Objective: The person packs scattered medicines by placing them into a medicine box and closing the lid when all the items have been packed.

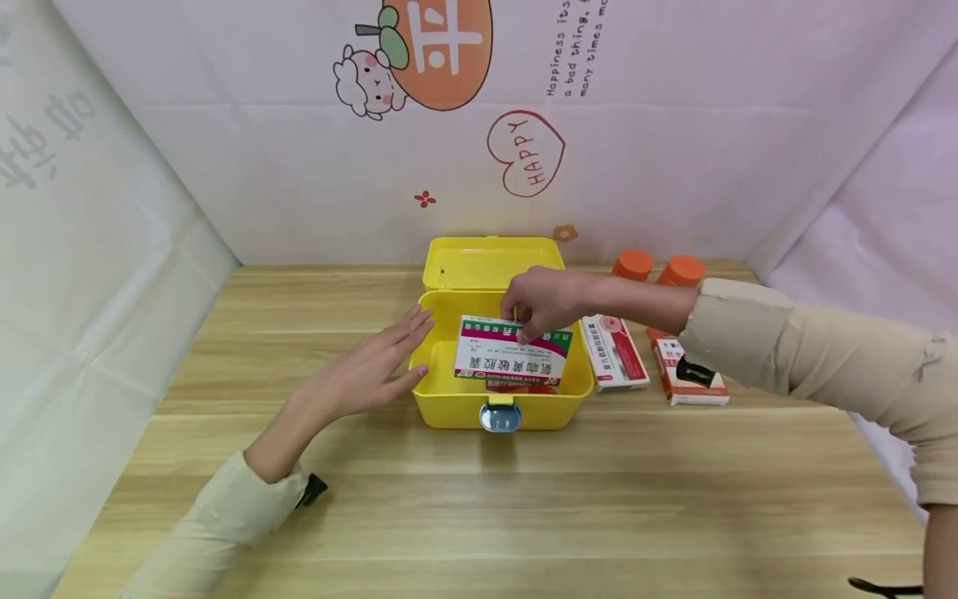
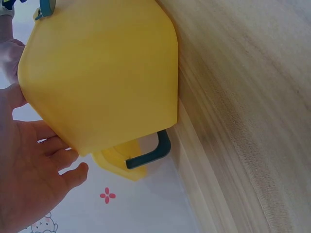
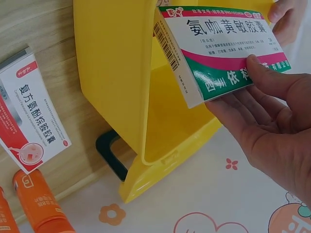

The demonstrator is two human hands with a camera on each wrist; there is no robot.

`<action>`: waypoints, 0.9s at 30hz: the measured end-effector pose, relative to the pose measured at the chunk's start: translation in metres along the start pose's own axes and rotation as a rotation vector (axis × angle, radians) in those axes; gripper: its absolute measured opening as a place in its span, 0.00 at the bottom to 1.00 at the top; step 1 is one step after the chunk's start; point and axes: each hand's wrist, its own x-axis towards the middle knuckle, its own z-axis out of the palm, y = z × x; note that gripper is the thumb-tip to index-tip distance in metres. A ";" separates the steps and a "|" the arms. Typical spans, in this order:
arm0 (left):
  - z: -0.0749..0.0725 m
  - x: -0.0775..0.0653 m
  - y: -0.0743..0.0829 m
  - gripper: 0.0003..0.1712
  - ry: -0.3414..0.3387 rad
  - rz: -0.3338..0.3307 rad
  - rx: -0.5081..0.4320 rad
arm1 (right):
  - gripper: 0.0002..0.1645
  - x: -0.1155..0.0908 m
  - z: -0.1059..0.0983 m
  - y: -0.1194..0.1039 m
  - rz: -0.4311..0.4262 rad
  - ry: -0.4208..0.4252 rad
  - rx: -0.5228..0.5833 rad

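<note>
The right hand [image 1: 550, 297] pinches the green-and-white carton [image 1: 497, 351] at its far edge, thumb on the printed face. The carton is at the opening of the yellow case [image 1: 449, 413], between its left and right rims. The left hand [image 1: 380, 363], fingers spread, is at the left rim. The open lid [image 1: 486, 263] bounds the far side; tabletop [image 1: 419, 507] extends left and near.

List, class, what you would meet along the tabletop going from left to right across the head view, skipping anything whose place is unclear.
Left hand → open yellow plastic box → flat white-and-red rectangular carton → small white-and-orange rectangular carton.
</note>
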 end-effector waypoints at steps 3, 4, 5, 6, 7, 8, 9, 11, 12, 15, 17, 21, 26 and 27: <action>-0.001 0.000 -0.001 0.40 0.001 0.005 0.006 | 0.10 0.002 0.000 -0.001 -0.004 -0.005 -0.010; -0.001 0.000 -0.001 0.40 0.004 0.008 0.010 | 0.10 0.003 0.000 -0.001 -0.002 -0.006 -0.009; -0.001 0.000 -0.001 0.40 0.005 0.010 0.012 | 0.10 0.003 0.000 -0.001 0.002 -0.007 -0.005; -0.001 0.000 -0.001 0.40 0.005 0.012 0.016 | 0.10 0.004 0.001 -0.001 0.010 -0.008 0.003; -0.001 0.000 -0.001 0.40 0.004 0.012 0.019 | 0.10 0.005 0.002 0.000 0.014 -0.013 0.010; -0.001 0.000 -0.001 0.40 0.001 0.012 0.019 | 0.10 0.005 0.004 0.000 0.020 -0.020 0.019; -0.001 0.000 -0.001 0.40 -0.001 0.012 0.017 | 0.10 0.006 0.005 0.000 0.027 -0.025 0.024; -0.001 0.000 -0.001 0.40 -0.005 0.010 0.015 | 0.09 0.009 0.010 0.002 0.038 -0.041 0.040; -0.001 0.000 -0.001 0.40 -0.007 0.009 0.014 | 0.09 0.010 0.012 0.003 0.042 -0.049 0.044; -0.001 -0.001 0.000 0.39 -0.008 0.010 0.011 | 0.07 0.015 0.019 0.007 0.040 -0.083 0.046; -0.001 0.000 0.000 0.39 -0.010 0.008 0.015 | 0.06 0.018 0.023 0.008 0.036 -0.104 0.042; 0.000 -0.001 -0.001 0.39 -0.013 0.003 0.012 | 0.05 0.023 0.028 0.012 0.013 -0.129 0.033; 0.001 -0.001 -0.003 0.40 -0.009 0.005 0.010 | 0.08 0.026 0.031 0.015 0.029 -0.131 0.022; 0.001 -0.001 -0.003 0.40 -0.007 0.007 0.012 | 0.08 0.026 0.032 0.016 0.031 -0.130 0.020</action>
